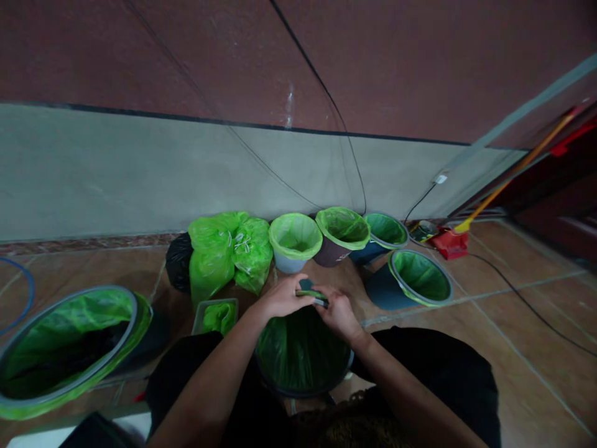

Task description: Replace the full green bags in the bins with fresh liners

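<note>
Your near bin (pixel 304 393) stands upright or slightly tilted between your knees, its mouth facing you, and it is the landmark for everything here. A green liner (pixel 301 354) covers its inside. Your left hand (pixel 285 297) and right hand (pixel 338 314) meet over the far side of the bin's mouth, close to each other. Both are closed, grasping a short green-and-grey edge (pixel 321 301) that shows between them; you cannot tell from here whether that is the bin's rim, the liner's border or both together.

Just left of the near bin sits a small open container (pixel 198 318) with bunched green plastic (pixel 220 317) in it. Beyond that, farther from you and left of the bin, two stuffed green bags (pixel 212 249) stand side by side, with a black bag (pixel 179 261) at their left. Well to the left of the bin is a large lined bin (pixel 134 317) with dark contents. Straight beyond your bin is a white bin (pixel 288 263); a brownish bin (pixel 329 252) touches or nearly touches it on the right. Right of your bin, a blue-grey bin (pixel 383 289) leans, and farther right lies a red dustpan (pixel 450 244).
</note>
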`<move>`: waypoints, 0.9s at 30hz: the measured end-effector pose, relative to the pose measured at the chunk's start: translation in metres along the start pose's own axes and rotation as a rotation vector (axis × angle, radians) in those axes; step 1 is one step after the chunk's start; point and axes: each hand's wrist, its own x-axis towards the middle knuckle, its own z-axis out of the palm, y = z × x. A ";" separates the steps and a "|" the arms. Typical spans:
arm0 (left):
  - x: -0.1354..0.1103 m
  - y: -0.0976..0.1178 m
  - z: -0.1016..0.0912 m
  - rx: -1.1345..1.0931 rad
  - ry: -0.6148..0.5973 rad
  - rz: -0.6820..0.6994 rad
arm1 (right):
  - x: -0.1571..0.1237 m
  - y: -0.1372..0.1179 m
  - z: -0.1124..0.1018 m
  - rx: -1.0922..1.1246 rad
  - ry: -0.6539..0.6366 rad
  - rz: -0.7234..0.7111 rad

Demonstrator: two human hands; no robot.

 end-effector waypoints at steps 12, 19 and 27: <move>0.009 -0.005 -0.019 -0.395 0.095 0.031 | -0.007 -0.011 -0.025 0.148 0.202 0.059; 0.006 -0.026 -0.039 -0.287 0.263 -0.060 | -0.011 0.014 -0.022 0.434 0.402 0.310; 0.007 -0.044 -0.037 0.157 0.331 -0.570 | -0.016 0.046 0.018 0.747 0.423 0.671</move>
